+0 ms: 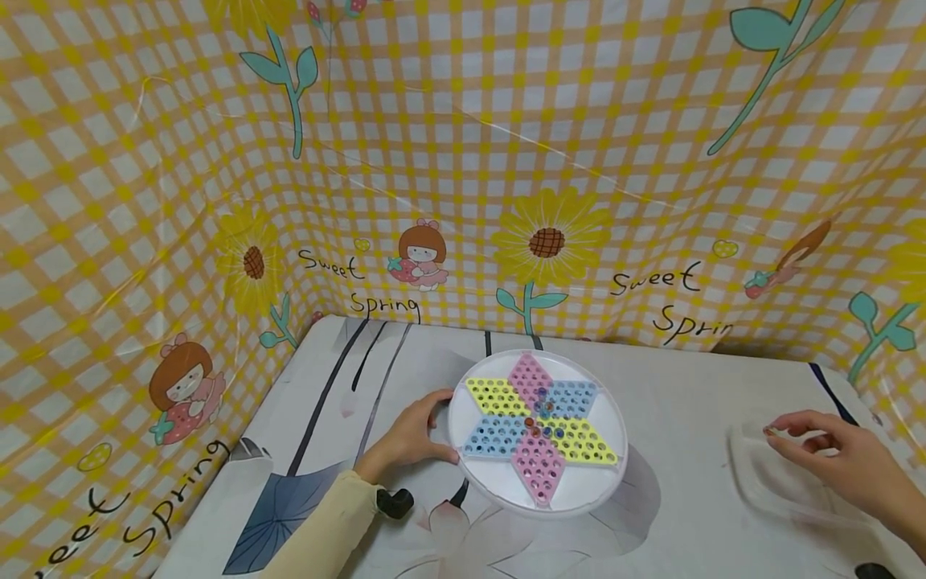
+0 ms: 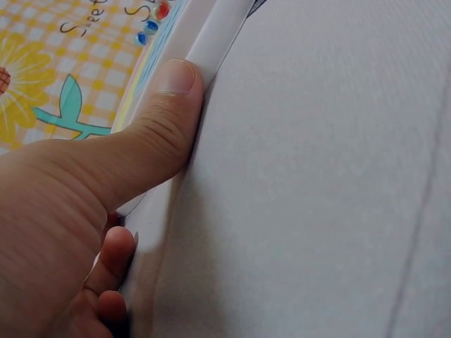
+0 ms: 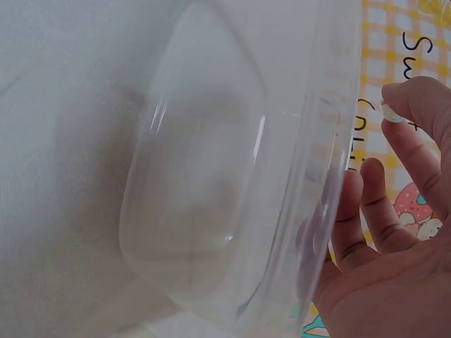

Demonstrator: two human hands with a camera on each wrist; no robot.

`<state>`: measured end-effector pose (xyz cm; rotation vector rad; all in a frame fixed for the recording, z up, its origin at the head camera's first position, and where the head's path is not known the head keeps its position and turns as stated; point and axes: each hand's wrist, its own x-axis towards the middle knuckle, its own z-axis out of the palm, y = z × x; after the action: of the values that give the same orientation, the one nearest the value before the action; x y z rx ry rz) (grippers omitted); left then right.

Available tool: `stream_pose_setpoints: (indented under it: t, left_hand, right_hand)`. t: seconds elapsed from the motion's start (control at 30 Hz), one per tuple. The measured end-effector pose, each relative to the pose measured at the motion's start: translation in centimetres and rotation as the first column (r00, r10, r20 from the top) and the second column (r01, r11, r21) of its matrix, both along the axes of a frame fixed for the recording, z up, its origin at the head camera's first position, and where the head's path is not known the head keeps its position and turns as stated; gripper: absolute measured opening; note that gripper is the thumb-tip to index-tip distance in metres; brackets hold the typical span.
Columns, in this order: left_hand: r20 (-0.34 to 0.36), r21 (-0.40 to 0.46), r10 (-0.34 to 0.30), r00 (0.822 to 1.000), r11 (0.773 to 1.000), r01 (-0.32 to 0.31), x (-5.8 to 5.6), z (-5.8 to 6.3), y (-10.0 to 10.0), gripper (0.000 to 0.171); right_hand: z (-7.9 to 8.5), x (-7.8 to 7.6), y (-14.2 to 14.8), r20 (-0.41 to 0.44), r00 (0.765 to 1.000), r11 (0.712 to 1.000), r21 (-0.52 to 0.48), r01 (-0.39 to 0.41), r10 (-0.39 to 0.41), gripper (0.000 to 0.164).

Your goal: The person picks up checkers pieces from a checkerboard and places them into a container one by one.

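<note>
A round white Chinese checkers board with a pink, yellow and blue star lies on the table. Several glass marbles sit in holes near its middle. My left hand holds the board's left rim; in the left wrist view the thumb lies along the rim's side, the other fingers partly hidden behind it. Off to the right, my right hand pinches a small clear glass marble between thumb and forefinger. This hand is over a transparent plastic lid, its other fingers loosely bent beside the lid's edge.
A white cloth with printed flowers and dark lines covers the table. A yellow checked curtain with sunflowers and cartoon figures stands behind and at the left. The lid lies right of the board, with a gap of table between them.
</note>
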<state>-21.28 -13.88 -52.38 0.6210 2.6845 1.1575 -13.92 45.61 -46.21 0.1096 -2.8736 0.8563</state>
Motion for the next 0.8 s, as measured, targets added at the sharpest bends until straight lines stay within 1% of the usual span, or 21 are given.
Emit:
stream_pose_setpoints:
  t: [0.13, 0.37, 0.53, 0.6, 0.8]
  left_hand:
    - [0.005, -0.005, 0.003, 1.000, 1.000, -0.003, 0.0, 0.0, 0.0, 0.103]
    - [0.008, -0.011, 0.012, 1.000, 1.000, -0.012, 0.1, 0.3, 0.0, 0.103]
    - [-0.003, -0.002, 0.001, 1.000, 1.000, -0.001, 0.2, 0.4, -0.1, 0.102]
    - [-0.010, -0.004, -0.004, 1.000, 1.000, 0.004, 0.2, 0.3, -0.1, 0.102]
    - [-0.008, -0.011, 0.001, 1.000, 1.000, -0.002, 0.1, 0.3, 0.0, 0.103]
  right_hand:
    - [-0.2, -0.1, -0.1, 0.008, 1.000, 1.000, 0.002, -0.001, 0.001, 0.017]
    - [-0.8, -0.5, -0.3, -0.030, 1.000, 1.000, 0.018, 0.003, -0.002, 0.015]
    - [-1.2, -0.6, -0.3, -0.010, 1.000, 0.999, 0.044, 0.026, -0.026, 0.019]
    - [-1.2, -0.7, -0.3, -0.015, 1.000, 0.998, 0.049, 0.027, -0.026, 0.019]
    - [-1.3, -0.7, -0.4, -0.003, 0.999, 0.998, 0.054, 0.033, -0.033, 0.021]
